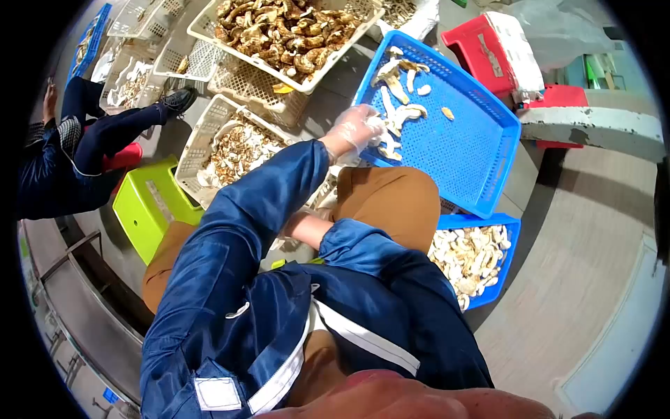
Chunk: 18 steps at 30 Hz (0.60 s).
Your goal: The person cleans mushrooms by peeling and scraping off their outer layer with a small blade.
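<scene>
My left hand (pixel 357 129), in a clear plastic glove, reaches over the left edge of a blue perforated tray (pixel 460 160). Its fingers are curled around a pale mushroom piece (pixel 377 124), partly covered by the glove. Beside the fingertips, several sliced mushrooms (pixel 406 112) lie in the tray. My right hand (pixel 287 232), also gloved, is low between my knees, beneath my left forearm. That sleeve hides most of its fingers, so its grip does not show. Just left of my hands stands a cream crate (pixel 190 164) of mushroom scraps (pixel 244 150).
A crate of brown mushrooms (pixel 286 38) is stacked ahead. Another blue tray of sliced mushrooms (pixel 471 262) sits by my right knee. Red stools (pixel 481 52) and a white rail (pixel 593 126) stand right. A green stool (pixel 150 199) and a seated person (pixel 77 150) are left.
</scene>
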Motion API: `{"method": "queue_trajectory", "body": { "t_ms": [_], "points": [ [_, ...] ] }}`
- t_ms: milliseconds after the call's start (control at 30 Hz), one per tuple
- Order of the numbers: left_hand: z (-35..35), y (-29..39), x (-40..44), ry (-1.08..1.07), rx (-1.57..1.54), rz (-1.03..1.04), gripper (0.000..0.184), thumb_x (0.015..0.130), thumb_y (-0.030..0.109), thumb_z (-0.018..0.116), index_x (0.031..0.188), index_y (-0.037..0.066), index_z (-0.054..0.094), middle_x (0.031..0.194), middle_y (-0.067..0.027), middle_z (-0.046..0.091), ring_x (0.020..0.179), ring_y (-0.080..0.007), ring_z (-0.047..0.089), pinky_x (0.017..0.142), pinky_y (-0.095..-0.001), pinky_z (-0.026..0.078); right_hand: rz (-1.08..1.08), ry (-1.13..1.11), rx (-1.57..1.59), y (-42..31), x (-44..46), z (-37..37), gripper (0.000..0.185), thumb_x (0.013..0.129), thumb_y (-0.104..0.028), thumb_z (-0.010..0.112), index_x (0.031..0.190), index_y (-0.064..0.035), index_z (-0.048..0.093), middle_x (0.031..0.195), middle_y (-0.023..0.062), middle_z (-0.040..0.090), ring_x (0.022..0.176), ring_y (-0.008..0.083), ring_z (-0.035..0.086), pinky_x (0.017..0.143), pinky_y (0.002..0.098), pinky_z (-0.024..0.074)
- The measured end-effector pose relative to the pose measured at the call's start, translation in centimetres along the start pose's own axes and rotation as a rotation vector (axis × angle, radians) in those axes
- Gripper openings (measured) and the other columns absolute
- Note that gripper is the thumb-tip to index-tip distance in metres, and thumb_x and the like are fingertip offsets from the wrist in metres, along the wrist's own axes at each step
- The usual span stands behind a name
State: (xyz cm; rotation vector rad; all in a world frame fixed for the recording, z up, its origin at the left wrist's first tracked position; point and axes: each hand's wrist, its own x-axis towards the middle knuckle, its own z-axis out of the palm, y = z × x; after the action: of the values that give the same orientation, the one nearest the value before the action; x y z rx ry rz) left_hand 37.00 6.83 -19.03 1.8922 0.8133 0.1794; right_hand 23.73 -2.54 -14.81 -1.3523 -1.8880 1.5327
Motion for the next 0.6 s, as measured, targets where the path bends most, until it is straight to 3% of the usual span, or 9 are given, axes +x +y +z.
{"method": "queue_trajectory", "body": {
  "t_ms": [33, 100, 133, 200, 233, 400, 500, 567, 600],
  "points": [
    [-0.7, 0.6, 0.1, -0.119, -0.204, -0.081, 0.067, 0.09, 0.029, 0.083, 0.144, -0.002, 0.06, 0.133, -0.0214, 0.071, 0.122, -0.0289, 0.069, 0.106, -0.0405, 0.053, 0.038, -0.022, -0.019, -0.4, -0.6, -1.0, 0.057, 0.113, -0.044, 0.044, 0.157, -0.0107, 0.054, 0.165, 0.0142, 0.05, 0.153, 0.0308, 0.044, 0.132, 0.0385, 0.0254],
    [-2.5, 1.2, -0.3, -0.033, 0.008, 0.154, 0.071, 0.093, 0.031, 0.082, 0.151, 0.0, 0.055, 0.143, -0.0205, 0.065, 0.13, -0.0283, 0.065, 0.111, -0.0403, 0.051, 0.114, -0.062, -0.062, -0.5, -1.3, -2.5, 0.057, 0.112, -0.046, 0.047, 0.156, -0.0102, 0.054, 0.164, 0.0158, 0.051, 0.153, 0.0314, 0.045, 0.131, 0.0378, 0.0266],
    [-4.3, 1.1, -0.7, -0.07, -0.018, 0.182, 0.068, 0.096, 0.032, 0.079, 0.151, 0.0, 0.055, 0.146, -0.0202, 0.063, 0.132, -0.0269, 0.063, 0.112, -0.0396, 0.05, 0.128, -0.063, -0.115, 1.2, -0.7, -2.5, 0.059, 0.109, -0.049, 0.05, 0.154, -0.0104, 0.057, 0.162, 0.0175, 0.053, 0.15, 0.0329, 0.05, 0.126, 0.0394, 0.0372],
    [-10.6, 2.9, -3.3, -0.239, -0.164, 0.109, 0.06, 0.102, 0.031, 0.074, 0.151, 0.001, 0.056, 0.147, -0.0185, 0.063, 0.132, -0.0244, 0.062, 0.113, -0.0382, 0.05, 0.377, 0.114, 0.094, -1.9, -2.8, -7.5, 0.038, 0.101, -0.032, 0.062, 0.129, -0.0077, 0.072, 0.131, 0.0238, 0.071, 0.122, 0.0427, 0.067, 0.105, 0.0477, 0.054],
    [-14.3, 4.3, -4.9, -0.368, -0.284, 0.009, 0.056, 0.104, 0.03, 0.071, 0.15, 0.001, 0.057, 0.146, -0.0171, 0.064, 0.13, -0.0231, 0.063, 0.113, -0.0376, 0.05, 0.235, 0.19, 0.076, -1.6, -3.1, -8.4, 0.026, 0.098, -0.024, 0.065, 0.112, -0.0051, 0.073, 0.113, 0.0243, 0.075, 0.111, 0.0434, 0.07, 0.097, 0.05, 0.0546],
    [-24.5, 1.1, -13.6, -0.423, -0.24, -0.329, 0.038, 0.106, 0.026, 0.07, 0.133, -0.001, 0.071, 0.123, -0.0104, 0.076, 0.117, -0.0193, 0.069, 0.102, -0.0358, 0.054, -0.035, 0.56, 0.479, -3.2, -4.6, -11.9, 0.019, 0.094, -0.022, 0.07, 0.097, -0.0037, 0.074, 0.086, 0.0229, 0.069, 0.081, 0.0411, 0.069, 0.077, 0.047, 0.0542],
    [-26.7, -1.8, -15.1, -0.333, -0.222, -0.353, 0.039, 0.105, 0.031, 0.072, 0.131, 0.002, 0.075, 0.119, -0.0105, 0.079, 0.107, -0.0218, 0.074, 0.093, -0.0359, 0.059, 0.058, 0.462, 0.609, -2.1, -3.7, -11.6, 0.022, 0.097, -0.024, 0.069, 0.098, -0.0024, 0.073, 0.08, 0.0228, 0.067, 0.076, 0.0386, 0.067, 0.074, 0.0455, 0.0536],
    [-28.0, -4.5, -11.1, -0.047, 0.551, -0.182, 0.038, 0.107, 0.031, 0.069, 0.133, 0.005, 0.074, 0.122, -0.0153, 0.078, 0.107, -0.0257, 0.076, 0.09, -0.0365, 0.06, 0.109, 0.398, 0.753, -2.4, -3.2, -10.9, 0.02, 0.1, -0.021, 0.069, 0.094, -0.0021, 0.071, 0.079, 0.009, 0.067, 0.075, 0.0186, 0.063, 0.069, 0.0367, 0.0524],
    [-28.1, -3.6, -8.1, 0.062, 0.485, -0.12, 0.035, 0.107, 0.027, 0.067, 0.133, 0.005, 0.074, 0.123, -0.0171, 0.078, 0.108, -0.0271, 0.076, 0.09, -0.0376, 0.061, 0.131, 0.365, 0.824, -2.8, -2.9, -10.8, 0.02, 0.102, -0.02, 0.069, 0.093, -0.0019, 0.07, 0.078, 0.0021, 0.067, 0.074, 0.0086, 0.061, 0.067, 0.0323, 0.0519]
  ]
}}
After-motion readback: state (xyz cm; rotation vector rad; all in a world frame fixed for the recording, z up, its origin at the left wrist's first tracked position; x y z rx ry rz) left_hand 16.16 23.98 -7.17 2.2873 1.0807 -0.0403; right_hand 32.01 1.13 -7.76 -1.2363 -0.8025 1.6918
